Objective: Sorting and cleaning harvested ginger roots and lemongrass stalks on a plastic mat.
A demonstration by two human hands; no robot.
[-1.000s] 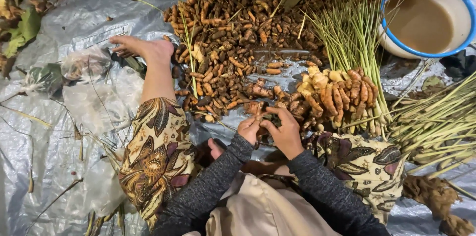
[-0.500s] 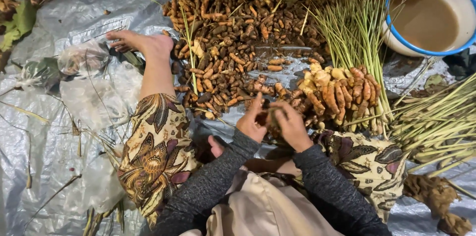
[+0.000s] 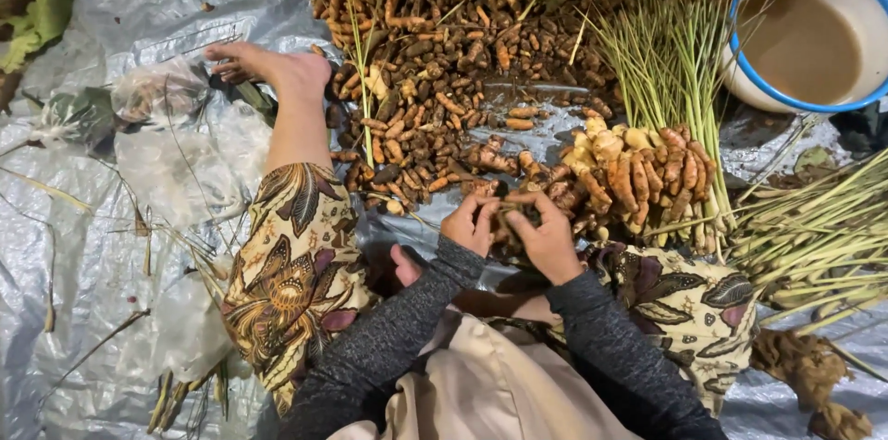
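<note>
Shifted slightly rightward since a second ago, both hands now meeting at centre frame. Spread across upper centre: heaped brown roots (image 3: 444, 61) on grey plastic sheeting (image 3: 83, 310), within easy reach. Left hand (image 3: 470, 223) and right hand (image 3: 546, 236) both curled tight around one dark root piece (image 3: 504, 218), seemingly for cleaning.

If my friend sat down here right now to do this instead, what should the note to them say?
Left hand and right hand are close together, both pinching one small brown root between them.
The big root pile lies ahead on the grey plastic sheet.
A cleaner, orange-yellow root bunch sits to the right, next to green stalks.
A blue-rimmed bowl of brown water stands at far right.
Done: that small bunch, by the look of it. Left: most of the pile.
</note>
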